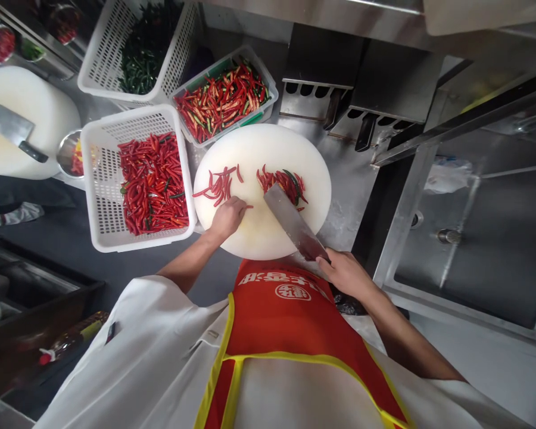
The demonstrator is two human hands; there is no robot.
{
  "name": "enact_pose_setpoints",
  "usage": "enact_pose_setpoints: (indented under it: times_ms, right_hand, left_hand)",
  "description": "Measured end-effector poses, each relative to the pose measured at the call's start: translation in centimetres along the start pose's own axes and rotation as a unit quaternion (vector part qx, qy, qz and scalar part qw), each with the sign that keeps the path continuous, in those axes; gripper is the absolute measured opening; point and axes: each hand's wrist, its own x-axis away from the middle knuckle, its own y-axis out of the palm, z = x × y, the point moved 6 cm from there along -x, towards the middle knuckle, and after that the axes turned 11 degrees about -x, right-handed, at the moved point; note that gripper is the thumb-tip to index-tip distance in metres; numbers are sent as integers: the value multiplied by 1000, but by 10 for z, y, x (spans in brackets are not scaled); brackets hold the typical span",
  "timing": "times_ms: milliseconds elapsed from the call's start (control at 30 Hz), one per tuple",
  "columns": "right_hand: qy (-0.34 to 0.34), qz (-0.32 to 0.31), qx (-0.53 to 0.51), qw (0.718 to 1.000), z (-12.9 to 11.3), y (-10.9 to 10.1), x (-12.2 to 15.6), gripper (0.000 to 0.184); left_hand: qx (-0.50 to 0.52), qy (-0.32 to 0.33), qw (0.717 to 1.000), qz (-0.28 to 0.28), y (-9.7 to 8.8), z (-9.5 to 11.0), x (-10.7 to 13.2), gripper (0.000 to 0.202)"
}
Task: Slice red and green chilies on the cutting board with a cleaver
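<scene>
A round white cutting board (259,146) lies in front of me. My left hand (228,217) is closed over its left half, with a red chili pepper (249,207) poking out at the fingertips. Just beyond that hand lies a loose group of whole red chilies (221,183). My right hand (345,271) grips the handle of a cleaver (292,221) at the board's near right edge. The blade slants up and left, its tip touching or close to a pile of cut red and green chilies (283,185).
Left of the board stands a white basket (100,179) of red chilies, with a plastic tub (270,89) of cut chilies behind. Another basket (102,59) holds dark green peppers. A second cleaver (11,124) rests on another board (49,101). At right is a steel sink (486,256).
</scene>
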Motion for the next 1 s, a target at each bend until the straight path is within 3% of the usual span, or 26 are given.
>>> enact_pose_setpoints:
  times_ms: [167, 267, 467, 700, 767, 867, 933, 1000]
  right_hand:
    - [-19, -5, 18, 1000, -15, -2, -5, 25]
    - [-37, -30, 27, 998, -24, -3, -2, 23]
    - [-47, -71, 46, 995, -34, -2, -3, 24]
    - [-43, 3, 34, 998, -51, 19, -47, 20]
    - [-29, 20, 17, 999, -43, 15, -42, 22]
    - [-18, 20, 0, 1000, -28, 8, -21, 23]
    - [-37, -9, 3, 999, -25, 9, -8, 24]
    - [-61, -47, 20, 997, -25, 14, 0, 25]
  left_hand:
    - [45, 99, 994, -18, 9, 29, 11, 20]
    - [52, 128, 990, -10, 13, 38, 17, 22]
    - [64, 148, 987, 19, 21, 37, 20, 21]
    - [50, 225, 973, 3, 19, 36, 20, 25]
    - [48, 234, 971, -6, 13, 28, 10, 25]
    - [20, 164, 986, 37, -3, -1, -21, 25]
    - [-27, 108, 992, 54, -10, -22, -47, 26]
    - [-75, 87, 993, 27, -11, -35, -70, 26]
